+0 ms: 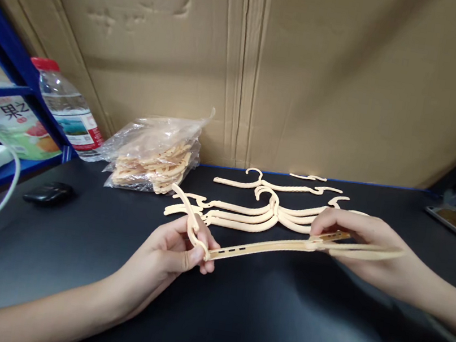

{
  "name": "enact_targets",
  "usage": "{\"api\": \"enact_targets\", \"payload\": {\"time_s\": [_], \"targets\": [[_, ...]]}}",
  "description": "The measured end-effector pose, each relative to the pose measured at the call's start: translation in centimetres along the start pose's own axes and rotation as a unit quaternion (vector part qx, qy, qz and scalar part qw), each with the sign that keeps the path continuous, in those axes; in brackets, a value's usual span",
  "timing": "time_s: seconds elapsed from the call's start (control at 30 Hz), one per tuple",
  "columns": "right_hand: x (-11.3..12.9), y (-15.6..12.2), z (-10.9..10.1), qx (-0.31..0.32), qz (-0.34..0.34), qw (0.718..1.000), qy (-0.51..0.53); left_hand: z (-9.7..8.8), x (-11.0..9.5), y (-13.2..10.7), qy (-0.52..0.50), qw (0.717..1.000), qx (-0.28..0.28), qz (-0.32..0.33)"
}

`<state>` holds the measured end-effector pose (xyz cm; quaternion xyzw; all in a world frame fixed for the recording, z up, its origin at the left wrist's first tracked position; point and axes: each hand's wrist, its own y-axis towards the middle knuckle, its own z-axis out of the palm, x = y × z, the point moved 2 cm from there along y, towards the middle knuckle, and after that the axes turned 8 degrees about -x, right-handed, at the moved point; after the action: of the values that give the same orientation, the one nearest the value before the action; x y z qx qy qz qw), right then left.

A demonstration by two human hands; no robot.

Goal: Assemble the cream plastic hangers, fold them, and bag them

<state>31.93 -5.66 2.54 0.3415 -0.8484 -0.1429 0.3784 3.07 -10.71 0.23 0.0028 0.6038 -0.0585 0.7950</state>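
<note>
A beige plastic folding hanger is held above the black table between both hands. My left hand pinches its left end, where a curved end piece angles up and to the left. Slots show along the arm beside my left fingers. My right hand grips the hanger near its middle joint; a long piece extends right across the palm, and some fingers are hidden behind it. Just beyond, several beige hangers lie close together on the table. Another hanger lies behind them.
A clear plastic bag of beige hanger parts sits at the back left. Nearby are a water bottle with a red cap, a black mouse and a white cable. A cardboard wall borders the table.
</note>
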Motion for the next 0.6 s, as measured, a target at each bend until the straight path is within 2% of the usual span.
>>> {"api": "enact_targets", "payload": {"time_s": [0.23, 0.43, 0.6], "targets": [[-0.18, -0.13, 0.32, -0.021, -0.019, 1.0, -0.013, -0.07, -0.1, 0.05, 0.025, 1.0, -0.011, 0.002], [-0.49, -0.81, 0.69, -0.063, -0.039, 0.997, -0.024, -0.17, 0.09, 0.25, 0.036, 0.999, -0.014, 0.001], [0.01, -0.88, 0.85, -0.067, -0.053, 0.996, -0.032, -0.36, 0.11, 0.29, 0.05, 0.999, -0.013, 0.001]]}}
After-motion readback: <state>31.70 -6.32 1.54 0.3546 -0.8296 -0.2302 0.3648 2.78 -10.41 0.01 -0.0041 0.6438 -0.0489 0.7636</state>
